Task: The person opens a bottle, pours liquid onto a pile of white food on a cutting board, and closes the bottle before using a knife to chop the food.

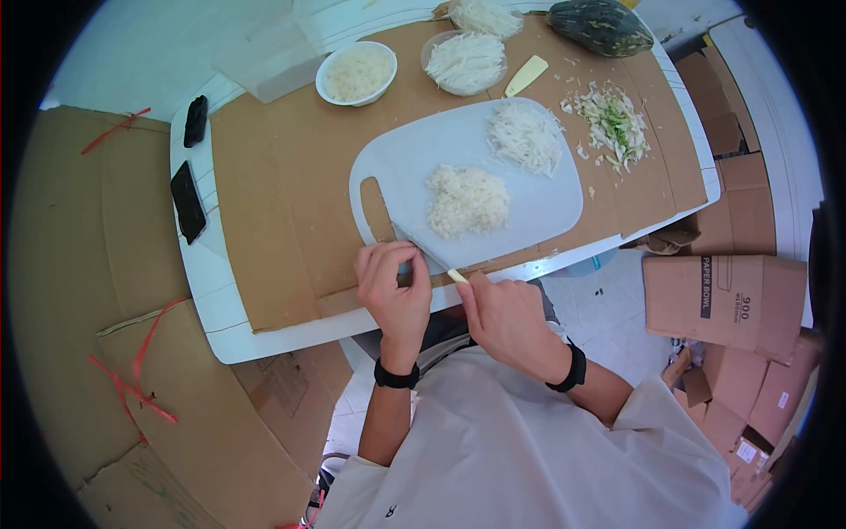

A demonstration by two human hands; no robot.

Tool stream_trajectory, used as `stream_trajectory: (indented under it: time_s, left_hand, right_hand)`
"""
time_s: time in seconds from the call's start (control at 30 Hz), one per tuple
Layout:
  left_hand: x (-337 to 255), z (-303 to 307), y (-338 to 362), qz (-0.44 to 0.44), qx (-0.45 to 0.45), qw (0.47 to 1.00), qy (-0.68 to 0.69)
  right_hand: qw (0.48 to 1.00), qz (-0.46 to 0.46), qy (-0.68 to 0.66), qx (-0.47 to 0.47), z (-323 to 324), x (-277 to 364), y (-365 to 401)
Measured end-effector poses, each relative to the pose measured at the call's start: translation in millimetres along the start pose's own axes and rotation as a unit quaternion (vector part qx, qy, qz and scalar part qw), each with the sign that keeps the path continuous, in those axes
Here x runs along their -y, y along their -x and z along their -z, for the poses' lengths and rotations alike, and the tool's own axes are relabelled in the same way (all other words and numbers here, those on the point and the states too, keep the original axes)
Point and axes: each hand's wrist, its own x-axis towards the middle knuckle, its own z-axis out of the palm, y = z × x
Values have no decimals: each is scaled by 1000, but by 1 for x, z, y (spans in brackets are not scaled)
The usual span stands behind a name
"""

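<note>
My right hand [515, 322] is closed around the cream handle of a kitchen knife [432, 256], held low at the board's near edge. My left hand [397, 286] has its fingers curled, with the fingertips against the blade towards its tip; the exact grip is partly hidden. Just beyond the blade lies a white cutting board [379, 154] with a cut-out handle at its left. It bears a heap of finely chopped white bits [469, 201] and, farther right, a pile of white shreds [526, 138].
Behind the board stand a white bowl [322, 81] of chopped white bits, white shreds [464, 63] and a dark green squash [601, 28]. A flat cream-coloured piece [527, 76] and green-white peelings [617, 128] lie on cardboard [282, 203]. Two black objects occupy the left table edge.
</note>
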Motion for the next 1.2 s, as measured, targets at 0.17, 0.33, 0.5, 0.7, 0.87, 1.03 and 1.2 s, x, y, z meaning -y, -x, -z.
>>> stream_trajectory:
  time_s: [0.17, 0.33, 0.5, 0.7, 0.87, 1.03, 1.2]
  left_hand:
    - [1, 0, 1, -5, 0, 1000, -1]
    - [1, -2, 1, -7, -6, 1000, -2]
    - [-1, -2, 1, -9, 5, 1000, -11]
    - [-1, 0, 3, 8, -12, 999, 33]
    - [-2, 0, 2, 4, -4, 1000, 23]
    - [-2, -1, 0, -8, -2, 1000, 13]
    - [0, -3, 1, 2, 1, 1000, 9]
  right_hand:
    - [1000, -16, -10, 11, 3, -2, 3]
    - [996, -44, -74, 3, 7, -17, 12]
    - [988, -93, -125, 5, 12, -18, 10]
    - [990, -57, -129, 1, 14, -16, 11]
    - [991, -45, -129, 4, 15, -16, 11]
    - [992, -37, -123, 10, 14, -15, 13]
    - [994, -38, -103, 14, 9, -15, 14]
